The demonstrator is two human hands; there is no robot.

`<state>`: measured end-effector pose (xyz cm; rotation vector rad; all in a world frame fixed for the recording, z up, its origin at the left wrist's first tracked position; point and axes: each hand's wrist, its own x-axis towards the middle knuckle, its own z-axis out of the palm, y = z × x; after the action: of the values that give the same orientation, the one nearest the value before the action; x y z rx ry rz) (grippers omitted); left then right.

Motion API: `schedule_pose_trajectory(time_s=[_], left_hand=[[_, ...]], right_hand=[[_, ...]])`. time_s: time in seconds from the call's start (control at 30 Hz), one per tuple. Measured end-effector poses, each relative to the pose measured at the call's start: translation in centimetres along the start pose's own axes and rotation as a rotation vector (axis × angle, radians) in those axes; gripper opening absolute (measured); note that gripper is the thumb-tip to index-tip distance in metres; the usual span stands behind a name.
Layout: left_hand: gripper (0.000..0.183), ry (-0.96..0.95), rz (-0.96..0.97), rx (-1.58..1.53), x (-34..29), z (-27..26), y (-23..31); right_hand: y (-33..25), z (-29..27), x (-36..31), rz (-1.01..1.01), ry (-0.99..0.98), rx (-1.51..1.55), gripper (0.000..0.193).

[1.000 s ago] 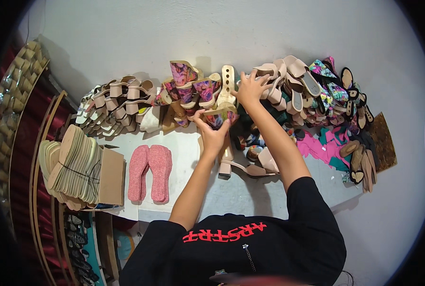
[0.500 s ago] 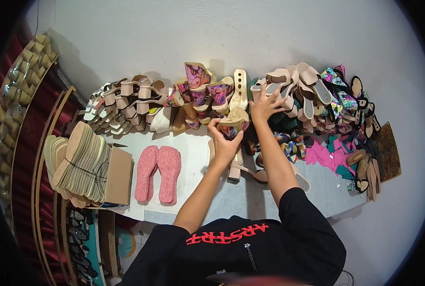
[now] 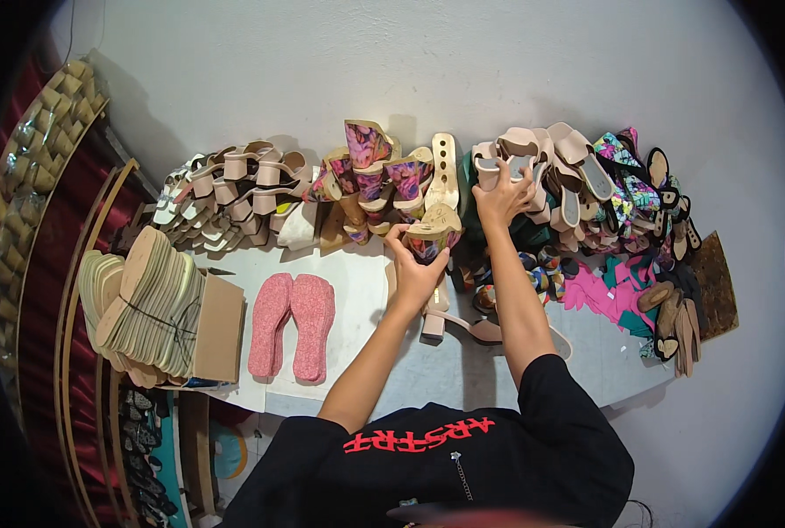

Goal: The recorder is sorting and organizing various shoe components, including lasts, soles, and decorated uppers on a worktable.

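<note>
Floral wedge heel (image 3: 431,245) is gripped by the left hand (image 3: 419,276) mid-frame, pale sandal (image 3: 485,179) by the right hand (image 3: 503,199), upper right of centre; neither is released yet.

Moderate light throws soft shadows on the pale wall (image 3: 515,62); straight edges bow toward black corners.

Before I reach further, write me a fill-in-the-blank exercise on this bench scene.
1. The left hand holds a floral wedge; beige sandals are by the ____ hand.
2. The carton stands to the ____ of the pink soles.
3. The lettering on the black shirt is ____.

Missing words: right; left; red.
</note>
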<state>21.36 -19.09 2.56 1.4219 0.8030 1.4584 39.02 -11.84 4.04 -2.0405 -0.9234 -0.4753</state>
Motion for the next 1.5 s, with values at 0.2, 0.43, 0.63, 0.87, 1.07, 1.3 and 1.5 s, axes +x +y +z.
schedule_pose_trajectory(time_s=[0.2, 0.43, 0.63, 0.87, 1.07, 1.3, 1.5], left_hand=[[0.065, 0.03, 0.037, 0.027, 0.4, 0.5, -0.5], [0.064, 0.04, 0.038, 0.039, 0.6, 0.9, -0.5], [0.066, 0.014, 0.063, 0.025, 0.5, 1.2, -0.5], [0.066, 0.053, 0.052, 0.091, 0.5, 0.5, -1.6], [0.068, 0.052, 0.073, 0.089, 0.2, 1.2, -2.6], [0.066, 0.096, 0.123, 0.076, -1.0, 3.2, -1.5], [0.065, 0.224, 0.128, 0.089, -2.3, 4.6, -1.3]], right_hand=[[1.0, -1.5, 0.4, -0.074, 0.094, 0.132, 0.062], [0.9, -3.4, 0.0, -0.117, -0.016, 0.116, 0.061], [3.3, -6.7, 0.9, -0.079, 0.104, 0.337, 0.061], [11.1, -16.4, -2.7, -0.09, 0.202, 0.432, 0.065], [22.8, -23.1, -7.9, 0.089, 0.161, 0.395, 0.068], [29.7, -22.5, -14.3, 0.206, 0.23, 0.19, 0.063], [33.3, -19.5, -17.1, 0.296, 0.202, 0.268, 0.064]])
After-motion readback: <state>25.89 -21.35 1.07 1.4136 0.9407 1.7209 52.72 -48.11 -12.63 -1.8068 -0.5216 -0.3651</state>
